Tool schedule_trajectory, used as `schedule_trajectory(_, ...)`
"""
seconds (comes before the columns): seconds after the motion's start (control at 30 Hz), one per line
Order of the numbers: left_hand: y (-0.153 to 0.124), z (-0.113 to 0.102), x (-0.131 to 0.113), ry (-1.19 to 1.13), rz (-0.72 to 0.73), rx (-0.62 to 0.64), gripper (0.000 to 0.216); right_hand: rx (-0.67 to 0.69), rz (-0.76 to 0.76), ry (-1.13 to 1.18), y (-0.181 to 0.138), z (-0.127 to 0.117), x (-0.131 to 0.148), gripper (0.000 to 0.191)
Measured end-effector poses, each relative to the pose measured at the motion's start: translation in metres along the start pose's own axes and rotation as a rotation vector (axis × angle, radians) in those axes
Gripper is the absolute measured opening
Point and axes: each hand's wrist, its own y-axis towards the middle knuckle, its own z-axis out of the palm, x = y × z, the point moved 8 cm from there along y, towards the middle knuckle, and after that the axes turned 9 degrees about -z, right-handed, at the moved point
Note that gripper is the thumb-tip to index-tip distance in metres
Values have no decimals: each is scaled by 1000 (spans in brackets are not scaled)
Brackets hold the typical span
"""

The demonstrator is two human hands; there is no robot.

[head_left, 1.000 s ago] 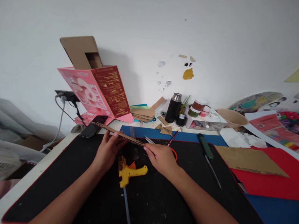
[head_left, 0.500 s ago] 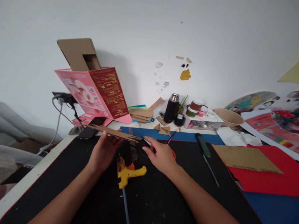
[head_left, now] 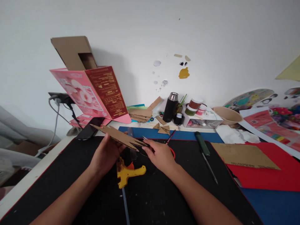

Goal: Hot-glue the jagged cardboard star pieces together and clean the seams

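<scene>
My left hand point(head_left: 105, 153) grips a long brown cardboard piece point(head_left: 116, 136) with jagged points along its right end, held a little above the black mat point(head_left: 70, 184). My right hand point(head_left: 160, 153) pinches the pointed right tip of that cardboard. Scissors with a red handle point(head_left: 172, 152) lie mostly hidden behind my right hand. A yellow hot glue gun point(head_left: 130, 172) lies on the mat just below and between both hands.
A pink box point(head_left: 93, 93) and phone point(head_left: 90, 128) stand at back left. A black flask point(head_left: 170, 107), paint jars point(head_left: 193, 107), cardboard scraps point(head_left: 140, 114) and a bowl point(head_left: 227, 116) line the wall. A green-handled screwdriver point(head_left: 205, 153) and cardboard sheet point(head_left: 243, 154) lie right.
The cardboard piece has tilted so more of its flat face shows. My right hand let go of its tip, then came back and pinched it again.
</scene>
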Motion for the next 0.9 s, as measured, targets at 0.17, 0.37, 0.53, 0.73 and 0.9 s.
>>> schedule_trajectory(0.17,1,-2,1,5,-7,-28,52,-26,-59,44,0,1,0,26)
schedule_trajectory(0.37,3,-4,1,0,0,-38,52,9,-50,11,1,2,-2,26)
schedule_trajectory(0.53,3,-4,1,-7,-6,-54,39,35,-55,-18,2,3,-3,26)
schedule_trajectory(0.73,2,-2,-1,-25,-1,-70,28,75,-85,-50,3,2,2,30)
schedule_trajectory(0.9,1,-2,-4,-28,-2,-96,25,93,-95,-64,3,2,2,31)
